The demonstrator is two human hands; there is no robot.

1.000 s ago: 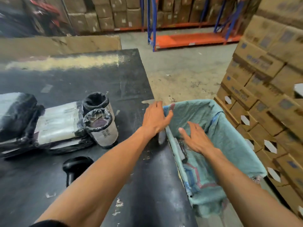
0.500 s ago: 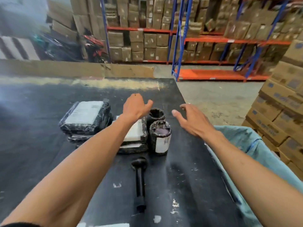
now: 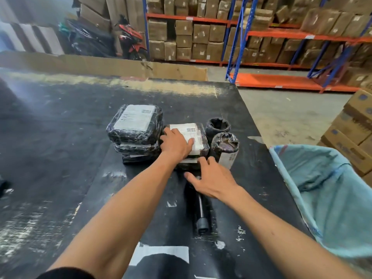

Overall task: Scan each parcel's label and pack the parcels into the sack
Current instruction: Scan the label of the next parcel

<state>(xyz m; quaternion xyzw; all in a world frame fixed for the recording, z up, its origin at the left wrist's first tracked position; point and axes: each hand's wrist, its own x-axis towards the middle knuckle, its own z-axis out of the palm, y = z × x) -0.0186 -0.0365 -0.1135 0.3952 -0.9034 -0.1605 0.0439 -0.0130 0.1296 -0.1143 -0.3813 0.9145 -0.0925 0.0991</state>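
On the black desk (image 3: 60,150), toward the left, sits a stack of flat parcels (image 3: 135,127) wrapped in black film, the top one showing a white label face up. Just right of it lies a lower flat parcel (image 3: 198,135), also labelled on top; the left hand (image 3: 176,143) rests on it with fingers (image 3: 190,141) straight and flat across the label, gripping nothing. Nearer the camera, the right hand (image 3: 211,179) hovers at that parcel's front edge, fingers spread and relaxed, above the head of a black handheld scanner (image 3: 202,216) that lies on the desk with its handle pointing toward the person. Whether this hand touches parcel or scanner cannot be told. Right of the flat parcel stand two upright cylindrical parcels (image 3: 225,147), one behind the other, touching or nearly so. At the desk's right edge hangs the open teal sack (image 3: 326,190). Beyond it, stacked cardboard boxes (image 3: 354,125) rise at far right.
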